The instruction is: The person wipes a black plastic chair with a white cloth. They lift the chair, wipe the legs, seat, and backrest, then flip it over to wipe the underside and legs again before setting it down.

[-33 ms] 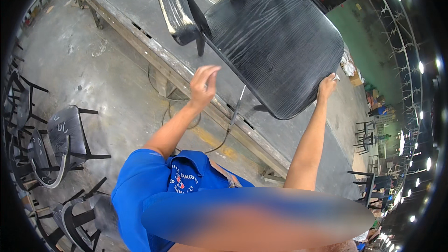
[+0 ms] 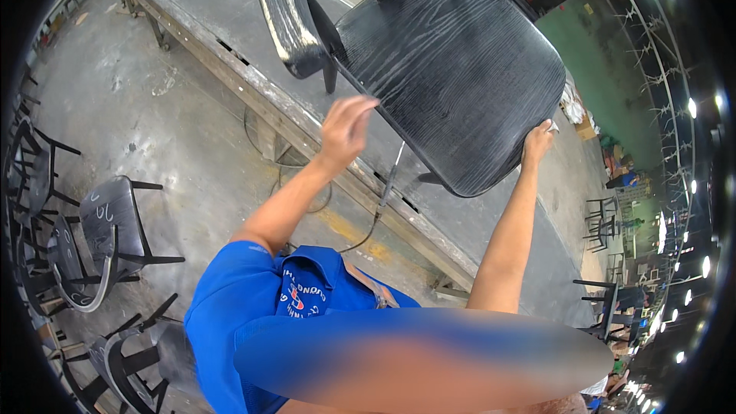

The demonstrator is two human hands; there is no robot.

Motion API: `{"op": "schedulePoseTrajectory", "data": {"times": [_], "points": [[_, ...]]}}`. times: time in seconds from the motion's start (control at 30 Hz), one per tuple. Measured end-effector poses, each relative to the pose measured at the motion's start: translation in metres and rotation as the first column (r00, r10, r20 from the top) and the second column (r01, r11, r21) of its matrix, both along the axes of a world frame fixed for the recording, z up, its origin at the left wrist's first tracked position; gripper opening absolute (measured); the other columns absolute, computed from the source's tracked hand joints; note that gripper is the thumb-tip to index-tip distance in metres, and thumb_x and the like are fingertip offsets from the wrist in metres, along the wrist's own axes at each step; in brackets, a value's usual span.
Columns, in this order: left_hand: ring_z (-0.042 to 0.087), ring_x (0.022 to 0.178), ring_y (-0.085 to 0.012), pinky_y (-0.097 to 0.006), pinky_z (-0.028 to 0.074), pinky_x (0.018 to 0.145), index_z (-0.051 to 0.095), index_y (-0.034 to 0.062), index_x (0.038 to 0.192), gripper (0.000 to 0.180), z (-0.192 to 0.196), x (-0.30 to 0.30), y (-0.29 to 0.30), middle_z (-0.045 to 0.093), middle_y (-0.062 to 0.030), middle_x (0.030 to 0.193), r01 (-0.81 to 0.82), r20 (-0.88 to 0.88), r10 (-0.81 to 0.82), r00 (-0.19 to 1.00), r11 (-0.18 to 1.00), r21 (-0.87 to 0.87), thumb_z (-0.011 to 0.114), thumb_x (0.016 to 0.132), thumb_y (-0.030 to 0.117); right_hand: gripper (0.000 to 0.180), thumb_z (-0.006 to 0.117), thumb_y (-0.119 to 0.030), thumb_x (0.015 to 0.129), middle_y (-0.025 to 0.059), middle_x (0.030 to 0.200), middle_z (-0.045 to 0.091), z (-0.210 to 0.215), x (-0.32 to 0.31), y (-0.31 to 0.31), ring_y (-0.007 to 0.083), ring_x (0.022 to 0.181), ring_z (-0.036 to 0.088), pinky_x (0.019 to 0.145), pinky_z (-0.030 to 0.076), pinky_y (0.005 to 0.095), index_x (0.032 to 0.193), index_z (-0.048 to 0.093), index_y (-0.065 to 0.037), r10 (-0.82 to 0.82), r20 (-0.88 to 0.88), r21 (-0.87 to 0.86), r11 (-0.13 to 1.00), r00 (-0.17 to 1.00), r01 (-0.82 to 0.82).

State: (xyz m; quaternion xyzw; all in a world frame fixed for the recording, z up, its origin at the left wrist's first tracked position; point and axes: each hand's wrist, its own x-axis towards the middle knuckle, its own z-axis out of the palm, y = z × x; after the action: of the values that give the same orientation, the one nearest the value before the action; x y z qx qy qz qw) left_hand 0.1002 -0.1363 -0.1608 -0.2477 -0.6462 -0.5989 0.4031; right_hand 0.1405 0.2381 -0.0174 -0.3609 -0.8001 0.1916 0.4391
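A black wooden chair (image 2: 460, 77) with visible grain stands tilted in view on the grey worktable (image 2: 284, 100). Its armrest (image 2: 285, 19) shows pale, worn-looking streaks. My right hand (image 2: 538, 142) is closed round the right edge of the seat. A small white scrap (image 2: 553, 126), perhaps cloth or paper, pokes out by its fingertips. Beside the seat's left edge, my left hand (image 2: 343, 134) is raised with loosely bent fingers and the thumb apart. Nothing shows in it, and its fingertips come close to the seat edge.
Several black chairs (image 2: 115, 218) crowd the floor at the left, some with pale markings. A thin hose or cable (image 2: 373, 218) hangs over the table's near edge. More chairs (image 2: 602, 222) stand at the far right, and a cardboard box (image 2: 586, 129) lies beyond the seat.
My left hand has moved slightly up and to the right, closer to the seat's edge. The right hand stays on the seat, and the chair keeps its place.
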Motion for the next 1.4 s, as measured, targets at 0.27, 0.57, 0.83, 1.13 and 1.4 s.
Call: {"op": "schedulePoseTrajectory", "data": {"times": [0.27, 0.57, 0.83, 1.13, 1.4], "points": [[0.029, 0.127, -0.0476, -0.052, 0.026, 0.104, 0.039, -0.0066, 0.130, 0.066, 0.111, -0.175, 0.089, 0.034, -0.0326, 0.134, -0.214, -0.132, 0.171, 0.976, 0.847, -0.487, 0.050, 0.089, 0.044, 0.050, 0.031, -0.034, 0.097, 0.0294, 0.116, 0.054, -0.003, -0.007, -0.018, 0.0429, 0.112, 0.050, 0.093, 0.038, 0.0459, 0.122, 0.046, 0.007, 0.064, -0.093, -0.008, 0.998, 0.994, -0.065], [0.016, 0.134, -0.0445, -0.050, 0.014, 0.109, 0.028, -0.0068, 0.138, 0.077, 0.162, -0.250, 0.145, 0.020, -0.0325, 0.143, -0.228, 0.206, 0.402, 0.892, 0.795, -0.563, 0.038, 0.091, 0.053, 0.049, 0.032, -0.033, 0.097, 0.0293, 0.119, 0.052, -0.005, -0.004, -0.019, 0.0422, 0.113, 0.049, 0.094, 0.038, 0.0446, 0.122, 0.045, 0.007, 0.034, -0.036, -0.005, 0.999, 0.999, -0.034], [0.025, 0.130, -0.0450, -0.053, 0.015, 0.107, 0.043, -0.0022, 0.129, 0.063, 0.128, -0.232, 0.138, 0.034, -0.0294, 0.137, -0.286, -0.020, 0.310, 0.950, 0.848, -0.445, 0.044, 0.090, 0.047, 0.059, 0.034, -0.041, 0.095, 0.0316, 0.109, 0.057, -0.014, -0.026, 0.020, 0.0414, 0.105, 0.055, 0.088, 0.040, 0.0456, 0.109, 0.052, 0.013, -0.050, 0.036, 0.046, 0.998, 0.998, 0.049], [0.042, 0.117, -0.0311, -0.045, 0.033, 0.092, 0.056, 0.0055, 0.118, 0.044, 0.050, -0.125, 0.021, 0.050, -0.0141, 0.124, -0.203, -0.338, -0.016, 0.941, 0.772, -0.603, 0.056, 0.083, 0.033, 0.065, 0.031, -0.043, 0.093, 0.0351, 0.111, 0.054, -0.004, -0.056, 0.051, 0.0449, 0.109, 0.052, 0.095, 0.039, 0.0470, 0.106, 0.055, 0.017, -0.134, 0.187, 0.075, 0.990, 0.973, 0.122], [0.064, 0.090, -0.0317, -0.037, 0.048, 0.080, 0.067, 0.0074, 0.100, 0.023, -0.249, -0.035, -0.089, 0.068, -0.0141, 0.096, 0.181, 0.811, 0.247, 0.530, 0.902, -0.392, 0.056, 0.087, 0.022, 0.061, 0.038, -0.038, 0.091, 0.0356, 0.116, 0.052, 0.004, -0.060, 0.038, 0.0420, 0.113, 0.051, 0.096, 0.038, 0.0425, 0.106, 0.052, 0.020, -0.017, 0.074, 0.010, 1.000, 0.997, 0.016]]}}
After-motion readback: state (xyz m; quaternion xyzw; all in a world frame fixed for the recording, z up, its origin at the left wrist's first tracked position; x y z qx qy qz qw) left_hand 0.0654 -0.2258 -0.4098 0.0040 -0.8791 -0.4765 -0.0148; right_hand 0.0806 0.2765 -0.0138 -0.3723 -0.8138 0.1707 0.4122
